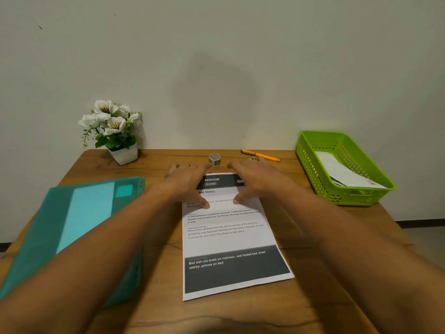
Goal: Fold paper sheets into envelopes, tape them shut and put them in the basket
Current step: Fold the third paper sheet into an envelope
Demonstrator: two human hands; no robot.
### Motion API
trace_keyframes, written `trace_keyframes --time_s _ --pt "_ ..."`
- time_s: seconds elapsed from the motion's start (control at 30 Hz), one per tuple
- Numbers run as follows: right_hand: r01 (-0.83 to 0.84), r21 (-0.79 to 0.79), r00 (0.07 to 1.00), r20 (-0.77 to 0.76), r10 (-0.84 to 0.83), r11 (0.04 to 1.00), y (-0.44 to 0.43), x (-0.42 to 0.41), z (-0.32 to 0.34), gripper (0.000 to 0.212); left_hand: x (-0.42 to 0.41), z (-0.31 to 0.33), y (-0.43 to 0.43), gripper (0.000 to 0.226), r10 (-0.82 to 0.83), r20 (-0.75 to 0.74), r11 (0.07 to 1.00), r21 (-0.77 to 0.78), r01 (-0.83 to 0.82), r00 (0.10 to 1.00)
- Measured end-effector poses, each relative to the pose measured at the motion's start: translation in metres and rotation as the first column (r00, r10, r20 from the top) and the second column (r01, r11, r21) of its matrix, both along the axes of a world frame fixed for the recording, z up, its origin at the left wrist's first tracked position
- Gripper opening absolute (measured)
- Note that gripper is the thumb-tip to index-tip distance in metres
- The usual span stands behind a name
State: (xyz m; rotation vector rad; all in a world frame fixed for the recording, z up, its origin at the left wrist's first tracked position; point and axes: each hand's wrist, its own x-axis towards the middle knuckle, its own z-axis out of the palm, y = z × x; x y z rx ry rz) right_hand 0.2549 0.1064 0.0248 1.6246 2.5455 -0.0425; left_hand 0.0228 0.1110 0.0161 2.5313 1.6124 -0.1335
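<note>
Broadly, a wooden table (240,314) bears a teal folder (48,237) at left, a printed sheet (231,239) lying flat mid-table, and a green basket (310,162) at right holding folded paper (346,174). The left hand (187,182) and right hand (255,179) lie spread, fingers straight, over the sheet's far end, thumbs on it. Beyond them: plant (113,131), pen (261,155), tape (214,159).
</note>
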Motion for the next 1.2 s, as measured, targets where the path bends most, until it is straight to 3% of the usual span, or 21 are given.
trace_keyframes --time_s 0.1,0.2,0.33,0.57,0.83,0.97,1.2 --pt "-0.041 0.097 0.998 0.059 0.036 0.994 -0.01 -0.003 0.001 0.074 0.001 -0.003 -0.012 0.105 -0.03 0.042 0.992 0.126 0.025 0.999" --pt "-0.081 0.171 0.989 0.135 0.058 0.982 -0.024 -0.008 0.003 0.053 0.006 -0.006 -0.025 0.073 -0.056 0.031 0.963 0.264 0.046 0.998" --pt "-0.105 0.25 0.993 0.081 0.088 0.962 -0.052 -0.014 -0.007 0.035 0.011 -0.013 -0.046 0.035 -0.094 0.015 0.932 0.352 0.082 0.995" --pt "0.022 0.193 0.984 -0.179 0.013 0.981 -0.102 -0.018 -0.038 0.046 0.008 -0.039 -0.086 0.044 -0.141 0.199 0.939 0.336 0.068 0.97" --pt "0.134 0.156 0.966 -0.24 -0.094 0.979 -0.103 -0.041 -0.047 0.034 0.019 -0.055 -0.095 0.038 -0.06 0.291 0.96 0.278 -0.024 0.955" --pt "0.099 0.101 0.941 -0.332 -0.061 0.99 -0.098 -0.048 -0.059 0.046 0.021 -0.062 -0.091 0.051 -0.033 0.242 0.978 0.209 -0.019 0.97" --pt "0.186 -0.044 0.953 -0.236 -0.191 0.982 -0.094 -0.012 -0.073 0.077 0.002 -0.062 -0.082 0.07 0.069 0.064 0.993 0.088 -0.075 0.996"
